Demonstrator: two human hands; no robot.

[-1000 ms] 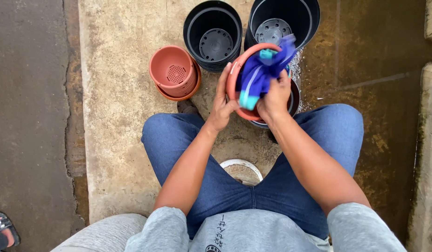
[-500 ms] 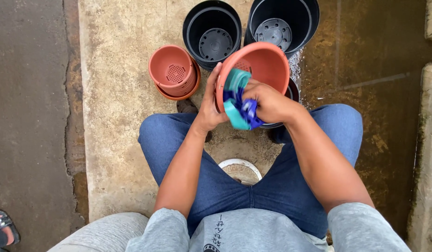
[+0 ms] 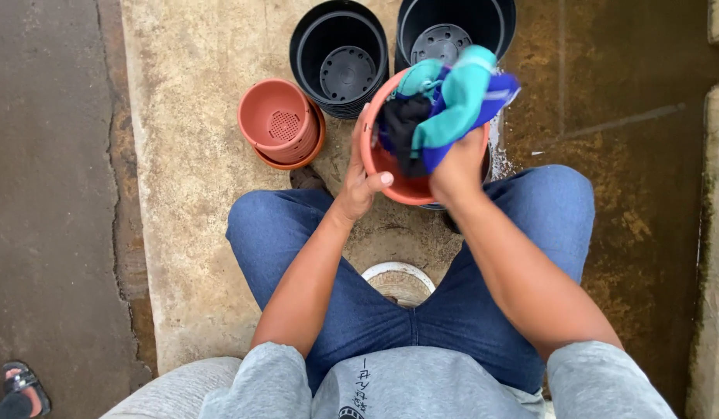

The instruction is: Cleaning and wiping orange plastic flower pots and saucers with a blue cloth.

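1. Terracotta plastic pot [image 3: 390,180] is being gripped at its rim by the left hand [image 3: 363,182], above the knees.
2. Blue-green cloth [image 3: 445,105] is being clutched by the right hand [image 3: 458,167] and pressed inside the pot.
3. Two black pots [image 3: 340,54] and stacked terracotta pots [image 3: 278,124] are being kept on concrete just beyond.

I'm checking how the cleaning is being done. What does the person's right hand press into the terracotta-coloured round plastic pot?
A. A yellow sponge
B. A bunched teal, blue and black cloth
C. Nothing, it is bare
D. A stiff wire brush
B: the right hand pushes a bunched teal, blue and black cloth into the terracotta-coloured round plastic pot, whose rim the left hand grips.
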